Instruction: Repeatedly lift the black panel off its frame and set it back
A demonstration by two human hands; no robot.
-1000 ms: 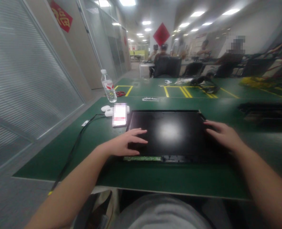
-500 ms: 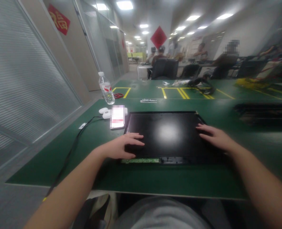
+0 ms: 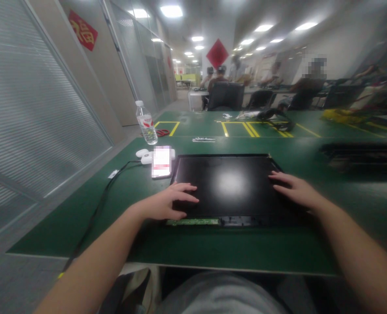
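Observation:
A black display panel [image 3: 229, 200] lies flat on the green table in front of me, a ceiling light mirrored in its surface. Along its near edge a strip of green circuit board [image 3: 193, 222] shows. My left hand [image 3: 172, 200] rests over the panel's left side with fingers spread. Over the right edge lies my right hand [image 3: 293, 187], its fingers stretched out toward the glass. Neither hand grips anything. The panel's left and right borders are partly covered by the hands.
Left of the panel sit a lit phone [image 3: 161, 163], a white power strip [image 3: 146, 158] with a black cable, and a water bottle [image 3: 146, 124]. Red scissors [image 3: 162, 132] lie behind. Blurred dark stacked parts [image 3: 360, 157] stand at the right. Several people sit in the background.
Both hands stay almost in place on the panel. The whole view has shifted down slightly in the picture.

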